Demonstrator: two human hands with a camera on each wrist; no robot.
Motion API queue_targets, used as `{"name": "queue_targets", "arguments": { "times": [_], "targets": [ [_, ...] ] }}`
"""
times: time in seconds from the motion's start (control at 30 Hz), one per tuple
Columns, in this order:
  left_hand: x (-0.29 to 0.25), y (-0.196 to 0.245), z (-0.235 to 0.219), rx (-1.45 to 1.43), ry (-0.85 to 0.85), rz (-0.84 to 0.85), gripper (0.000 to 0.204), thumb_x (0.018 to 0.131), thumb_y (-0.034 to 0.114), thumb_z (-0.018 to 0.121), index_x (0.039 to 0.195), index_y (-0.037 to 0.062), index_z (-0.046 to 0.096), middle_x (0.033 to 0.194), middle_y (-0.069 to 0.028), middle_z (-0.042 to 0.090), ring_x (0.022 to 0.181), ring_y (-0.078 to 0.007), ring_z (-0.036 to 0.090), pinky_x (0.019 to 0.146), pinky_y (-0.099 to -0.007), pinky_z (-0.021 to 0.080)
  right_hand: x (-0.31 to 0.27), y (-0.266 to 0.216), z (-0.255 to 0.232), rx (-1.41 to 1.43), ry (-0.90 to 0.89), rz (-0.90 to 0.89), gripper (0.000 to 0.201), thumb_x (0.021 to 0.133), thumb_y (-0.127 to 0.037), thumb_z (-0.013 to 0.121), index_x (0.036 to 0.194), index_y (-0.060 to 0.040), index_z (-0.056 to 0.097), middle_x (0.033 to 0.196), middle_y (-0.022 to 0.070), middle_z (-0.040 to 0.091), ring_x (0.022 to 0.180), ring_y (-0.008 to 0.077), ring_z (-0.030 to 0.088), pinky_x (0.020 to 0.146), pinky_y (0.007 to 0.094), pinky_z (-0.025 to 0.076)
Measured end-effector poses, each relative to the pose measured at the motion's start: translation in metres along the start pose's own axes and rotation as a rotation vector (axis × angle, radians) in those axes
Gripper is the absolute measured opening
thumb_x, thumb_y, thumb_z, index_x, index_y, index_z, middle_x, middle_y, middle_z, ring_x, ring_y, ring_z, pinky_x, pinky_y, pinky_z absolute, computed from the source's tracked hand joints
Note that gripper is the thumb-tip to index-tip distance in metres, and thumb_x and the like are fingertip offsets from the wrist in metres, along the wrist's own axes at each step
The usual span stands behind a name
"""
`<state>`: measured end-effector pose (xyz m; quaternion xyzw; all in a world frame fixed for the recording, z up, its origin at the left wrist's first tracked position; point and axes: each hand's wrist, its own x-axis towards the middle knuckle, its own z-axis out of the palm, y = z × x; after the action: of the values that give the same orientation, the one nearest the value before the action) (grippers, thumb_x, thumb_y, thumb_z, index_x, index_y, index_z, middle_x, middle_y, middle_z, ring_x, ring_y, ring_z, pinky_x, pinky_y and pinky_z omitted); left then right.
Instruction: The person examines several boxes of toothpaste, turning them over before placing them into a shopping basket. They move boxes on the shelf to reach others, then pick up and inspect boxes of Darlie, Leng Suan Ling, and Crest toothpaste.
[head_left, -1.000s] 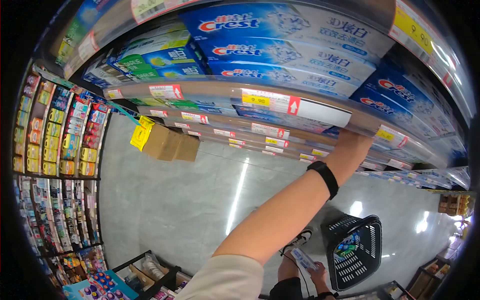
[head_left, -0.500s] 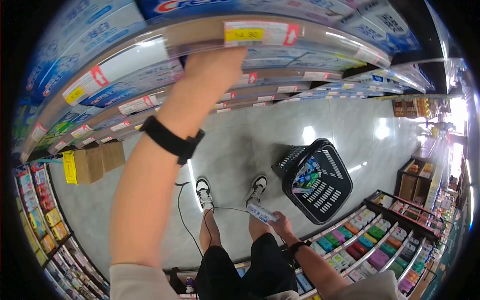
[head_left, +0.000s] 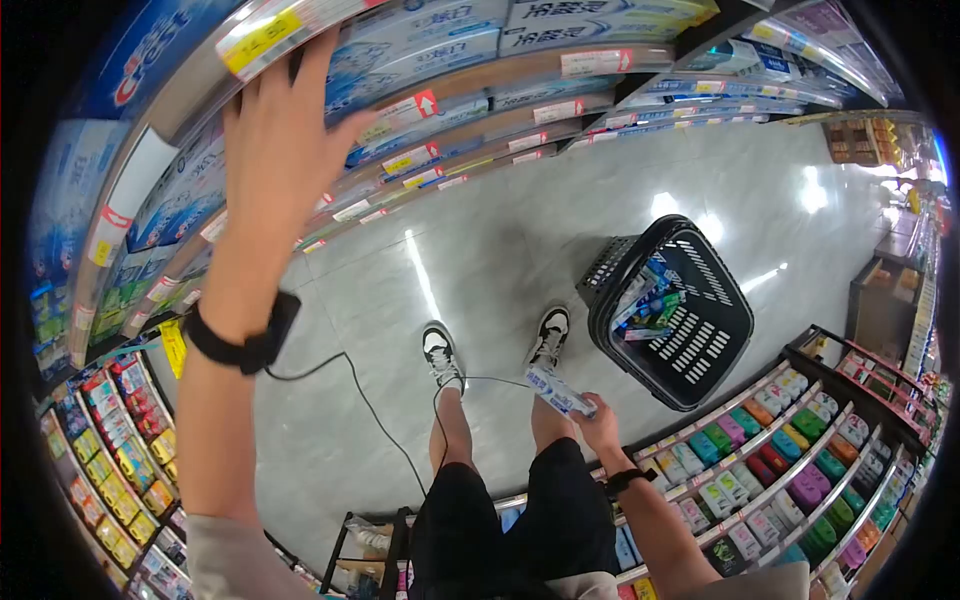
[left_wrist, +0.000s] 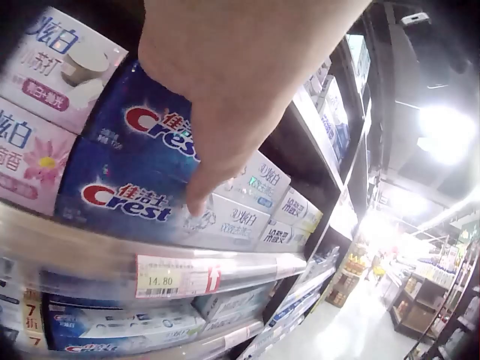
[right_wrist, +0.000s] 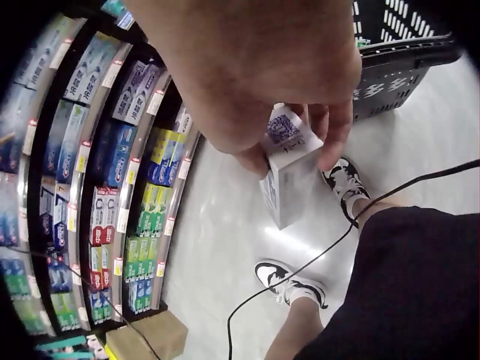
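My left hand reaches up to the toothpaste shelf at upper left, fingers stretched out and tips behind a price rail. In the left wrist view it lies over the front of stacked blue Crest toothpaste boxes, thumb pointing down at the lower one; its other fingertips are hidden. Low beside my right leg, my right hand grips a white-and-blue toothpaste box by one end. The right wrist view shows that box's end with a square code, between thumb and fingers.
A black slotted basket with several toothpaste boxes in it stands on the floor at right. A thin black cable hangs across my legs. Shelves of colourful packs line the lower right. A cardboard box sits by the shelf foot.
The head view has swung, and the shelf and left arm now appear farther left. The left hand's fingers, earlier hidden behind the rail, now show spread. The right hand still holds its toothpaste box.
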<state>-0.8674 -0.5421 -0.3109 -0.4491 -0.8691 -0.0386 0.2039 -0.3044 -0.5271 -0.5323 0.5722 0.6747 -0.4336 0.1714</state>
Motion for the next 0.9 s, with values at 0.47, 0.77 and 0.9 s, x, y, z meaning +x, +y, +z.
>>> {"name": "queue_targets", "arguments": {
  "times": [0.47,0.77,0.9],
  "targets": [
    [-0.172,0.042,-0.133,-1.031,-0.816,-0.173,0.062,0.088,0.016,0.078,0.144,0.0087,0.053,0.152,-0.0125,0.051,0.131,-0.0284,0.056,0.111,-0.0438,0.041,-0.138,-0.103,-0.202,0.741,-0.162,-0.174,0.041,0.091,-0.009,0.072,0.13,0.0019,0.063,0.109,0.0059,0.07,0.093,0.0115,0.063,0.078,0.0283,0.052],
    [-0.131,0.023,-0.296,-1.394,-0.843,-0.024,0.119,0.063,0.005,0.093,0.162,0.0125,0.026,0.161,-0.0125,0.04,0.131,-0.0265,0.056,0.113,-0.043,0.043,-0.271,-0.204,-0.231,1.169,-0.46,-0.536,0.045,0.087,-0.013,0.077,0.127,0.0024,0.064,0.107,0.0088,0.071,0.086,0.0121,0.067,0.065,0.0272,0.057],
    [-0.162,-0.01,-0.346,-1.403,-0.659,-0.067,0.098,0.071,0.002,0.09,0.153,0.0111,0.037,0.138,-0.0123,0.059,0.119,-0.0211,0.064,0.103,-0.0366,0.049,-0.293,-0.247,-0.206,1.066,-0.533,-0.612,0.045,0.089,-0.014,0.075,0.129,0.0007,0.063,0.111,0.008,0.071,0.088,0.011,0.067,0.066,0.0255,0.057]
  ]
}}
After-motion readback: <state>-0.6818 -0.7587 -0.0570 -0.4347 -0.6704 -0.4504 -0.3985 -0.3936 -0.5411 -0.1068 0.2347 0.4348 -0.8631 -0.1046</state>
